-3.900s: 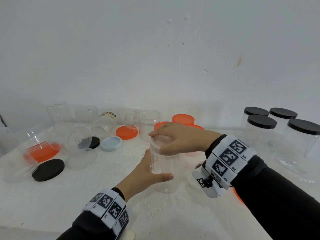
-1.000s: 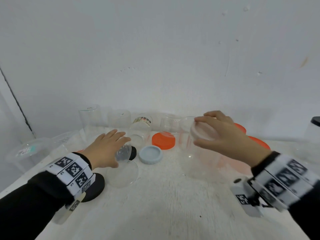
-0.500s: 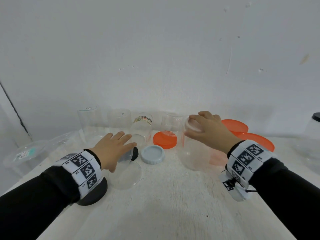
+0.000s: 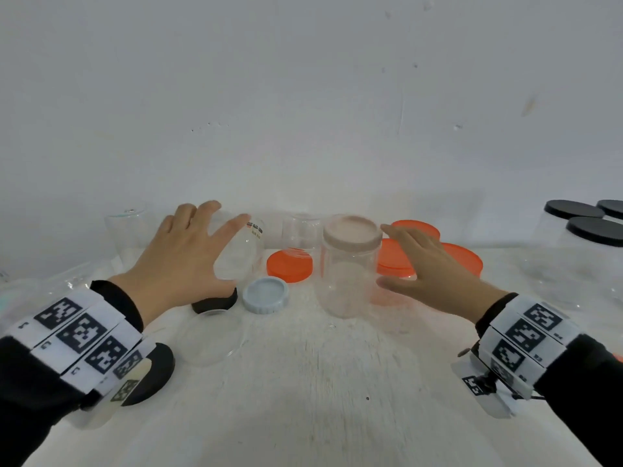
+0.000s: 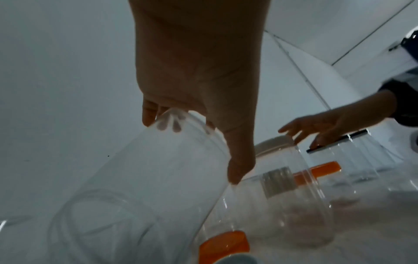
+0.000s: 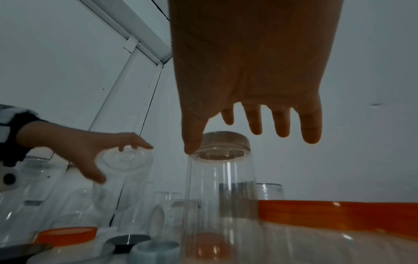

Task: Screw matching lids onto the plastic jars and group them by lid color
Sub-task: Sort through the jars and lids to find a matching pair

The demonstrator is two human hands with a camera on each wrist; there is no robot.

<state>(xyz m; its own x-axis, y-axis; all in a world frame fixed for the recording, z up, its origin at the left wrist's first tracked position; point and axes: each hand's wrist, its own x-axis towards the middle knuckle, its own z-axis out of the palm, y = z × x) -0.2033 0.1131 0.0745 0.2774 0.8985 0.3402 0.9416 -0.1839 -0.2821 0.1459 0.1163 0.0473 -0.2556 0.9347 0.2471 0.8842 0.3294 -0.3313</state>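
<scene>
A clear jar (image 4: 349, 278) with a pale translucent lid (image 4: 352, 230) screwed on stands upright mid-table. My right hand (image 4: 428, 264) hovers just right of it with fingers straight and holds nothing; in the right wrist view the thumb (image 6: 191, 139) hangs by the lid's rim (image 6: 226, 141). My left hand (image 4: 202, 254) grips the base of a tilted, lidless clear jar (image 4: 237, 261) that bears a small label. The left wrist view shows its fingers and thumb (image 5: 237, 160) wrapped round that jar (image 5: 169, 178).
Loose lids lie near: a pale blue one (image 4: 266, 294), a small black one (image 4: 214, 303), a large black one (image 4: 158, 369), a clear one (image 4: 212, 335) and several orange ones (image 4: 290, 266). Open clear jars (image 4: 301, 230) line the wall. Black-lidded jars (image 4: 573, 210) stand far right.
My right hand has let go of the pale lid and drawn back to the right of the jar. My left hand has reached further back and taken hold of the labelled jar.
</scene>
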